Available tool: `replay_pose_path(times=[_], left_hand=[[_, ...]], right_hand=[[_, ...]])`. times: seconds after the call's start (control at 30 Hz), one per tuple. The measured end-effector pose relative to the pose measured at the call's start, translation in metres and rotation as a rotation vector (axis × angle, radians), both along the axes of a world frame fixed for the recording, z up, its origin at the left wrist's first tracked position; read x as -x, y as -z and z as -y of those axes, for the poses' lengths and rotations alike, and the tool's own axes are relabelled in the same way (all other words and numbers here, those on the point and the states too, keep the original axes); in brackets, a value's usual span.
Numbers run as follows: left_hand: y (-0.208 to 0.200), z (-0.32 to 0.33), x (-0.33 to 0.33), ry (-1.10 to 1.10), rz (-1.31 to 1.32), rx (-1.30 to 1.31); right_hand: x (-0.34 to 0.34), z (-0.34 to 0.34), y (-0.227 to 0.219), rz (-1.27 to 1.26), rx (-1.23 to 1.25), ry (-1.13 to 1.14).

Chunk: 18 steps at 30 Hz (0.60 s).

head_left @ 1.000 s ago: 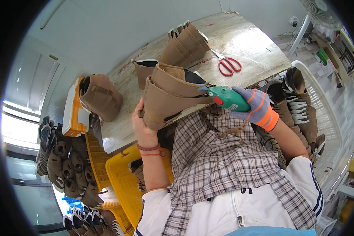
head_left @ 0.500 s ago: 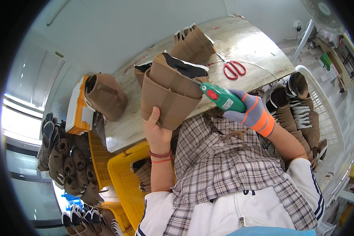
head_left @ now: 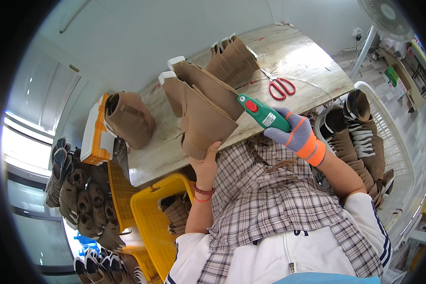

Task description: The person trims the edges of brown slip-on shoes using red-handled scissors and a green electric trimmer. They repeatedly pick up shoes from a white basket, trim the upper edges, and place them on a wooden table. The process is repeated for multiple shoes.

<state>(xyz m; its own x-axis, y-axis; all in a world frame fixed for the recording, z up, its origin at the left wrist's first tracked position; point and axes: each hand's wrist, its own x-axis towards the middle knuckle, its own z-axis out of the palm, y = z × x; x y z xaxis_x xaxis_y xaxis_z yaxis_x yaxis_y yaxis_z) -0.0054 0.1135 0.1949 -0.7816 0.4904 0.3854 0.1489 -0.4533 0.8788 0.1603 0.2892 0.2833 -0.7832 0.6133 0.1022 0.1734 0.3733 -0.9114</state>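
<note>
My bare left hand [head_left: 205,168] is closed on the lower end of a brown shoe upper [head_left: 208,113], which it lifts over the table edge. Two white-tipped ends of brown material stick up at its far left. In a grey and orange work glove, my right hand [head_left: 291,130] wraps round a green hand tool [head_left: 261,113] with a red button. The tool's thin tip meets the right edge of the upper; exactly where it touches is hard to see. Red-handled scissors [head_left: 281,88] lie beyond the tool, beside a stack of brown uppers [head_left: 233,59].
Another brown upper stack [head_left: 131,118] stands at the table's left by a white and orange box [head_left: 93,132]. Below is a yellow crate [head_left: 142,208] with uppers inside. A white basket [head_left: 397,137] on the right holds many uppers. A fan [head_left: 386,19] stands far right.
My left hand has turned the upper, so its white-tipped ends now point up and left and the dark lining is out of sight. My right hand with the tool has shifted slightly left.
</note>
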Motion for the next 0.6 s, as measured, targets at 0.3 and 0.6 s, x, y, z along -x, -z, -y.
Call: replay_pose_path(times=[0.3,0.6], left_hand=[[0.032,0.002,-0.001,-0.071,-0.705,0.343],[0.031,0.001,-0.012,0.031,-1.021,0.431]], right_hand=[[-0.004,0.002,-0.010,0.009,0.109,0.093],[-0.010,-0.012,-0.015,-0.143,0.303,0.164]])
